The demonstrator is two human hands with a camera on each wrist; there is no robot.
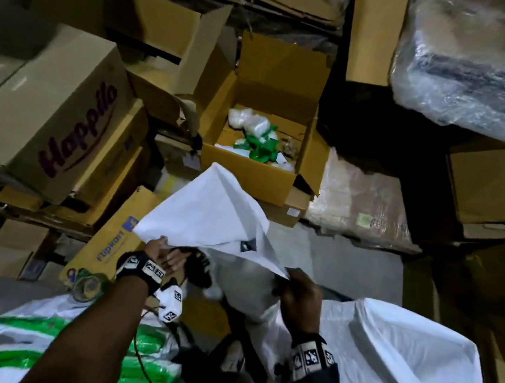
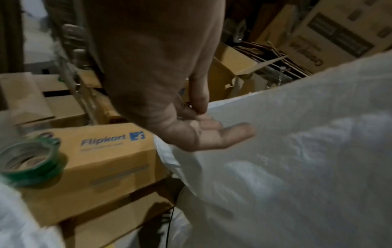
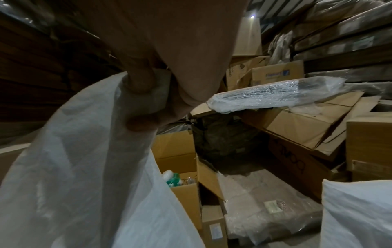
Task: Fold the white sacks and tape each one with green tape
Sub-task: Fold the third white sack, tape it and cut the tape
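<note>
A: We're holding one white sack up in the air, in front of the open carton. R hand is pinching a corner of it; in the wrist view the fingers are curling round the bunched fabric.

B: L hand?

A: We're pinching the sack's other edge with it, thumb against the fingers; the little finger is lying straight on the cloth.

B: Risks?

A: Cloth looks slick, probably woven plastic. The L pinch looks light, so we're guessing that edge could slip and the fold go crooked. A black cable is running under our arms; it could snag the hanging cloth. Light's poor too, making edges hard to line up.

B: Tape?

A: Green tape roll is sitting on the Flipkart box, just beside the L wrist. Both hands are busy, so we're reckoning the fold may spring open when one lets go to reach for it.

B: Other sacks?

A: Another white sack is lying to the R. Taped bundles are lying in the open carton. Green-striped sack is lying below L arm.

B: Writing?

A: "Flipkart" in blue w/ logo on that box. "Happilo" in purple on the big carton to the L. Other print is too blurred.
</note>
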